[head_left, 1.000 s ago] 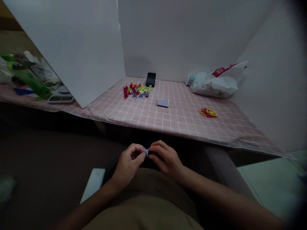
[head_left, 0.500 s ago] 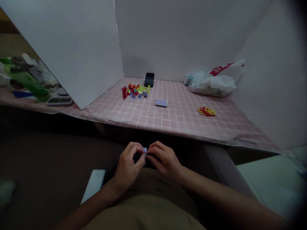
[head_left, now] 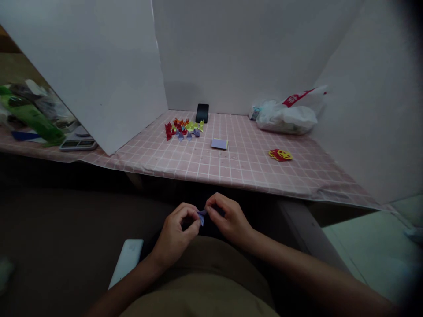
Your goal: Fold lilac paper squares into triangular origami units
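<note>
Pinching a small purple paper piece [head_left: 202,217] between thumb and fingers, the left hand [head_left: 177,230] and the right hand [head_left: 232,221] are held close together, short of the near edge of the tabletop [head_left: 251,169]. The piece is gripped from both sides by fingertips alone, presumably because so little of it can be grasped; its exact folds are partly hidden by the fingers. Near the middle of the tabletop a paper stack [head_left: 219,144] is laid flat, purple side up, perhaps to be kept within reach. Toward the far edge, left of the stack, small folded pieces [head_left: 183,128] are gathered in one cluster, probably so that they stay together. Behind them a black phone [head_left: 202,113] is placed at the far edge; whether it is propped against the panel [head_left: 224,66] cannot be told.
</note>
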`<action>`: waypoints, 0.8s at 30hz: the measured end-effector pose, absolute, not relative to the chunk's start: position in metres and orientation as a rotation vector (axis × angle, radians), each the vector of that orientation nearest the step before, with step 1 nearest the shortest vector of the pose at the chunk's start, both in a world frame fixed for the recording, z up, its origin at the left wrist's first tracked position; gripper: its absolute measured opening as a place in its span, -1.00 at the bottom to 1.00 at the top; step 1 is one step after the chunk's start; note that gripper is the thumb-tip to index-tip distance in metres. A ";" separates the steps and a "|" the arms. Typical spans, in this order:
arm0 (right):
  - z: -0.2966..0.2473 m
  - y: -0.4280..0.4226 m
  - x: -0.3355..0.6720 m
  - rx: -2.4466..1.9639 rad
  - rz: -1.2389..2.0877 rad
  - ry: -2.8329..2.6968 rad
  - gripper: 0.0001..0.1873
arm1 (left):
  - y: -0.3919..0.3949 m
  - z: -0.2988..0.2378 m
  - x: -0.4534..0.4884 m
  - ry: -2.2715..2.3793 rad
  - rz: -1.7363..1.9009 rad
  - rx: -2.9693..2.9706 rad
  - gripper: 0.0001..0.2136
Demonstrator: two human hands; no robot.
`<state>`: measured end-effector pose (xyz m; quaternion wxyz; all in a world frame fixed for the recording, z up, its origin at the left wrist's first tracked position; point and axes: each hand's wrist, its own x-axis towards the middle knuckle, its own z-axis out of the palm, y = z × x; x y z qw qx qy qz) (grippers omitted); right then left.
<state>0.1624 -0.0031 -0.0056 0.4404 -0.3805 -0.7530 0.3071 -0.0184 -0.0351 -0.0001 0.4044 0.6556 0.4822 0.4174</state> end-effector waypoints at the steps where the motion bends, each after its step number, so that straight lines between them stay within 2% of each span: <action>1: -0.006 -0.002 0.162 -0.983 0.824 -1.841 -0.86 | -0.035 0.000 -0.018 1.193 1.036 1.599 -0.91; 5: -0.007 -0.002 0.162 -1.035 0.946 -1.758 -0.93 | -0.034 -0.001 -0.019 1.122 0.986 1.373 -0.91; 9: -0.009 -0.003 0.162 -0.857 0.852 -1.834 -0.83 | -0.032 -0.001 -0.020 1.091 0.973 1.234 -0.89; 14: -0.006 -0.003 0.163 -0.758 0.858 -1.921 -0.86 | -0.033 -0.003 -0.021 1.099 1.052 1.129 -0.88; 24: -0.005 0.000 0.165 -0.720 0.905 -1.936 -0.91 | -0.032 -0.006 -0.023 1.060 1.058 1.116 -0.89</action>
